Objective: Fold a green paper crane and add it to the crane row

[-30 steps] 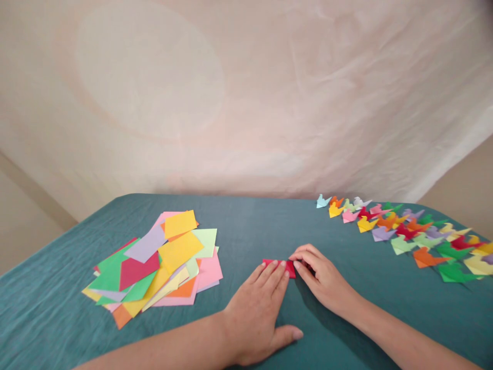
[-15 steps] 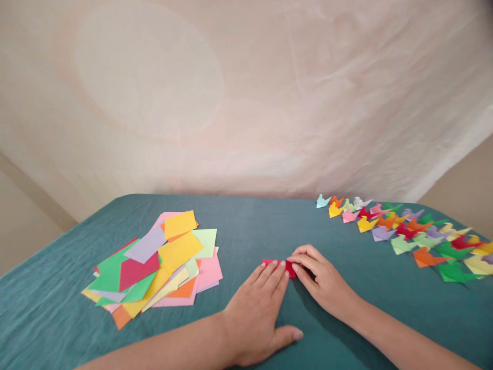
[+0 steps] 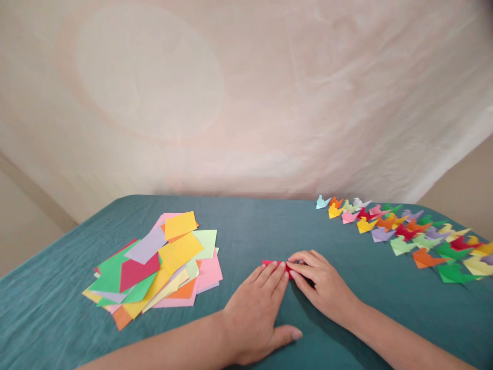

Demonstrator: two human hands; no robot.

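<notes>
A small folded piece of red paper [image 3: 266, 262] lies on the table, mostly covered by my fingers. My left hand [image 3: 260, 311] rests flat across it, fingers stretched forward and pressing it down, thumb spread off to the right on the cloth. At the paper's right end, my right hand [image 3: 321, 281] pinches the edge between thumb and fingertips. Only the paper's left corner and a sliver between the two hands show, so its exact folded shape is hidden.
On the left of the teal-covered table [image 3: 246, 226] is a loose pile of coloured paper sheets [image 3: 181, 252]. Several folded paper birds [image 3: 402, 245] stand in diagonal rows at the right. A pale cloth backdrop [image 3: 250, 103] hangs behind the table's far edge.
My right hand has shifted slightly left and down, its fingertips now pinching closer to my left hand, and less red shows at the right end. My left hand stays put.
</notes>
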